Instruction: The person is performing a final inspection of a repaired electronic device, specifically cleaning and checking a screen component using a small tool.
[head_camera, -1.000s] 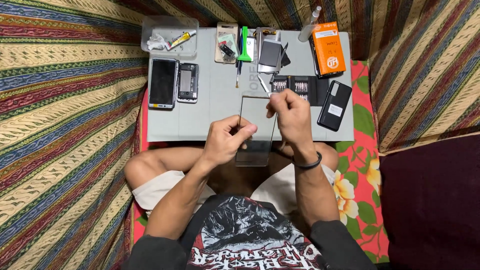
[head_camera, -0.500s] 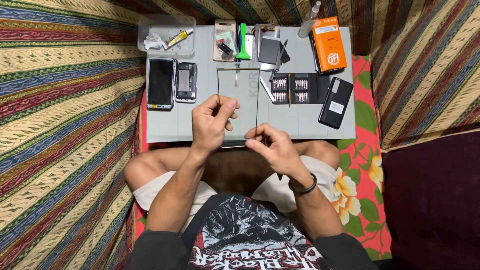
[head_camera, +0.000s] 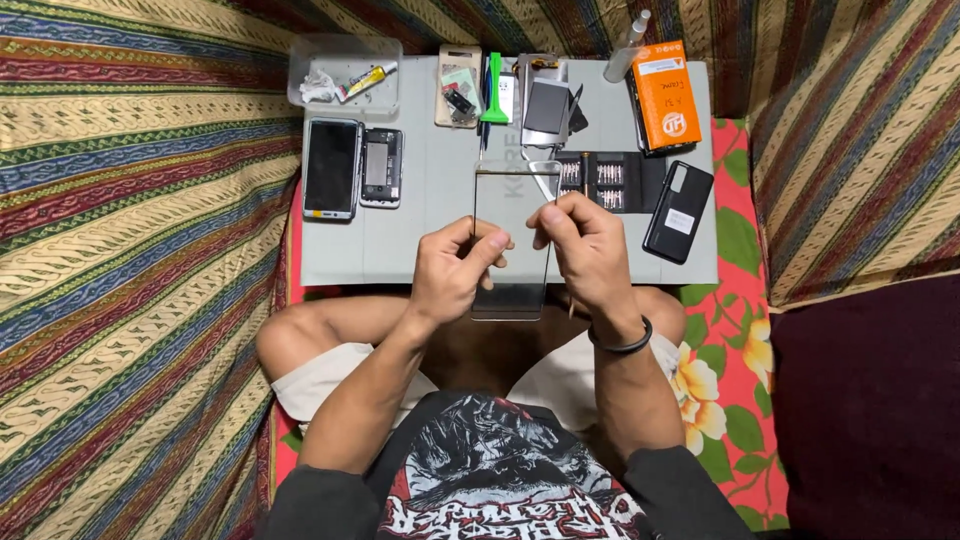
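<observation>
I hold a thin clear glass panel (head_camera: 515, 195), phone-screen shaped, upright-long above the near edge of a grey work mat (head_camera: 430, 240). My left hand (head_camera: 455, 270) grips its left edge near the middle. My right hand (head_camera: 590, 250), with a black band on the wrist, pinches its right edge close to the upper corner. The panel's lower end reaches over my lap. Through the glass the mat shows.
On the mat lie a black phone (head_camera: 331, 168), an opened phone body (head_camera: 381, 166), a green pry tool (head_camera: 493, 90), a screwdriver bit case (head_camera: 600, 180), a black phone back cover (head_camera: 679, 210), an orange box (head_camera: 667, 95) and a clear tray with a glue tube (head_camera: 345, 72). Striped cloth surrounds the mat.
Half a second ago my right hand was down near my lap, away from the panel; it has come up to pinch the right edge. The panel now sits straighter between both hands.
</observation>
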